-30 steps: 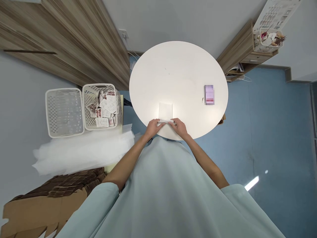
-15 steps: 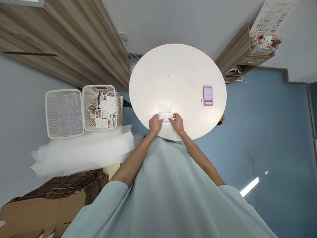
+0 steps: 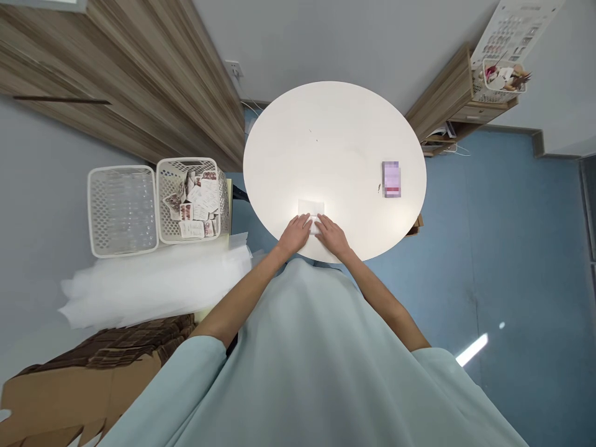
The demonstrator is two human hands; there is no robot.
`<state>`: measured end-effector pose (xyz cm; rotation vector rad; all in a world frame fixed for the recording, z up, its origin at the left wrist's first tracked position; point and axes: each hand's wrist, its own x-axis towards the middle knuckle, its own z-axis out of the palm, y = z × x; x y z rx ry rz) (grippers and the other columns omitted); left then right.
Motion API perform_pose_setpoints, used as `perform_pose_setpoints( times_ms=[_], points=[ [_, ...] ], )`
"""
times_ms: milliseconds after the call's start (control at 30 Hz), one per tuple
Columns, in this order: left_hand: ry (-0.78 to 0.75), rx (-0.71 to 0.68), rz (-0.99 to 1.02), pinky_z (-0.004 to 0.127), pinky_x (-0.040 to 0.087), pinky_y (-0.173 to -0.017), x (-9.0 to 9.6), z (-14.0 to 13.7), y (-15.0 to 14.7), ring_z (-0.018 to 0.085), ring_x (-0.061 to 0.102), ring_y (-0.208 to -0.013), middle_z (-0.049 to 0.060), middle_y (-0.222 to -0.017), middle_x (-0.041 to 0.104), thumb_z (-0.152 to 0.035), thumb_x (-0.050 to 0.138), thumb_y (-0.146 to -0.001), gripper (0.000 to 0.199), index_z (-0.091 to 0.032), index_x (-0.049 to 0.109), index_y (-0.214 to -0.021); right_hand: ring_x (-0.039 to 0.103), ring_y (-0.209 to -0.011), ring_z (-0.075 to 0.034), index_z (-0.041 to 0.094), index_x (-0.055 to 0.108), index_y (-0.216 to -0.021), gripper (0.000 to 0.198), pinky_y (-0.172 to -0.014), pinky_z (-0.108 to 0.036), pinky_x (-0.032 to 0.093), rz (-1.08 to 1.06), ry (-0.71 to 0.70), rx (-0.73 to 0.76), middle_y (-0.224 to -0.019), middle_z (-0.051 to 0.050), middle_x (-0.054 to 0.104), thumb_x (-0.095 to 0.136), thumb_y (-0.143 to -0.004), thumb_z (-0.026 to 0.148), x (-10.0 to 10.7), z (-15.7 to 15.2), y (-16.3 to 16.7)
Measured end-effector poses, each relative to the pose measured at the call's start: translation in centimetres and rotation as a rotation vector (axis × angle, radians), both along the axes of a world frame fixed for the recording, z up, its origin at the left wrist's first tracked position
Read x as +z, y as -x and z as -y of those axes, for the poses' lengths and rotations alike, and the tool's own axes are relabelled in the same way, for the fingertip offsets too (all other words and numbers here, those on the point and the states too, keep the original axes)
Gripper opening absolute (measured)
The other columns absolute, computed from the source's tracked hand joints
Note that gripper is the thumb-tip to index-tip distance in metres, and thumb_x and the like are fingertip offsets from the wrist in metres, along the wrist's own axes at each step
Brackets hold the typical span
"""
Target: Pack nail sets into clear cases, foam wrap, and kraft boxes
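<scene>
A small flat white packet (image 3: pixel 311 207) lies on the white oval table (image 3: pixel 335 136) close to its front edge. Its upper part shows as a pale flap; much of its lower part is covered by my fingers. My left hand (image 3: pixel 295 234) lies over the packet's left side, fingers stretched across it. From the right, my right hand (image 3: pixel 332 236) rests on it in the same way, fingers out flat. The fingertips of both hands almost meet over its middle. Whether anything is inside the packet I cannot tell.
A blurred purple box (image 3: pixel 392 180) lies on the table's right side. To the left stand a basket of printed cards (image 3: pixel 200 198) and a basket of clear plastic pieces (image 3: pixel 123 211). Below them are white sheets (image 3: pixel 153 285) and stacked cardboard (image 3: pixel 84 391).
Both hands have moved inward from the packet's side edges and now lie on top of it, hiding more of its lower part. The packet has barely shifted.
</scene>
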<state>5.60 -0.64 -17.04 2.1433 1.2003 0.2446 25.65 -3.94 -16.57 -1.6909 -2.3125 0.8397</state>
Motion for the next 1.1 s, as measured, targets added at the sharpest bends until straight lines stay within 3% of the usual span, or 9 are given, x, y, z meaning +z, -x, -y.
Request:
perform_pose_setpoints(
  times_ms=[167, 300, 500, 633, 800, 933, 1100],
  points=[
    [0.030, -0.078, -0.028, 0.058, 0.027, -0.132, 0.4, 4.3, 1.6, 0.033, 0.036, -0.160, 0.019, -0.171, 0.040, -0.040, 0.060, -0.099, 0.055, -0.019, 0.055, -0.150, 0.034, -0.162, -0.030, 0.018, 0.056, -0.151, 0.044, -0.126, -0.053, 0.041, -0.021, 0.000, 0.021, -0.172, -0.015, 0.038, 0.050, -0.109, 0.026, -0.4, 4.7, 0.2],
    [0.061, -0.090, -0.015, 0.056, 0.025, -0.133, 0.3, 5.3, 2.4, 0.031, 0.039, -0.159, 0.016, -0.171, 0.041, -0.039, 0.068, -0.093, 0.062, -0.022, 0.054, -0.150, 0.033, -0.162, -0.030, 0.019, 0.054, -0.154, 0.046, -0.127, -0.052, 0.040, -0.031, 0.007, 0.044, -0.173, -0.014, 0.037, 0.049, -0.110, 0.032, -0.2, 5.9, -0.1],
    [0.083, 0.021, 0.048, 0.052, 0.022, -0.135, 0.5, 2.9, 2.0, 0.027, 0.058, -0.145, 0.013, -0.155, 0.061, -0.039, 0.061, -0.099, 0.045, -0.023, 0.062, -0.141, 0.047, -0.153, -0.030, 0.020, 0.055, -0.153, 0.047, -0.125, -0.050, 0.042, -0.052, 0.025, 0.017, -0.166, -0.013, 0.050, 0.045, -0.112, 0.040, 0.7, 3.6, -0.6],
    [0.127, 0.137, 0.056, 0.052, 0.025, -0.133, 0.6, 0.8, 1.2, 0.028, 0.066, -0.130, 0.007, -0.133, 0.075, -0.043, 0.058, -0.102, 0.031, -0.027, 0.070, -0.125, 0.063, -0.132, -0.029, 0.021, 0.060, -0.146, 0.044, -0.112, -0.047, 0.052, -0.056, 0.073, -0.116, -0.142, -0.013, 0.069, 0.040, -0.114, 0.043, 1.2, 1.4, -0.4],
    [0.168, 0.325, 0.008, 0.051, 0.046, -0.114, 0.2, -1.0, 0.3, 0.035, 0.069, -0.110, 0.011, -0.101, 0.075, -0.045, 0.062, -0.100, 0.023, -0.023, 0.070, -0.099, 0.063, -0.120, -0.027, 0.021, 0.063, -0.138, 0.042, -0.101, -0.040, 0.054, -0.073, 0.070, -0.254, -0.129, -0.011, 0.072, 0.039, -0.114, 0.046, 0.9, -1.1, -0.2],
    [0.211, 0.447, -0.094, 0.045, 0.053, -0.096, -0.2, -1.9, -0.7, 0.033, 0.067, -0.102, 0.013, -0.107, 0.071, -0.039, 0.068, -0.096, 0.018, -0.021, 0.065, -0.098, 0.060, -0.116, -0.029, 0.018, 0.068, -0.126, 0.036, -0.097, -0.040, 0.055, -0.037, 0.064, -0.336, -0.122, -0.013, 0.069, 0.048, -0.110, 0.043, 0.1, -2.9, -0.4],
    [0.240, 0.533, -0.150, 0.043, 0.047, -0.104, 0.0, -2.2, -1.6, 0.031, 0.065, -0.112, 0.016, -0.127, 0.065, -0.039, 0.067, -0.099, 0.031, -0.018, 0.061, -0.121, 0.049, -0.139, -0.030, 0.015, 0.053, -0.151, 0.050, -0.113, -0.043, 0.048, -0.034, 0.013, -0.322, -0.151, -0.018, 0.055, 0.059, -0.104, 0.029, -0.2, -4.4, -0.3]
  ],
)
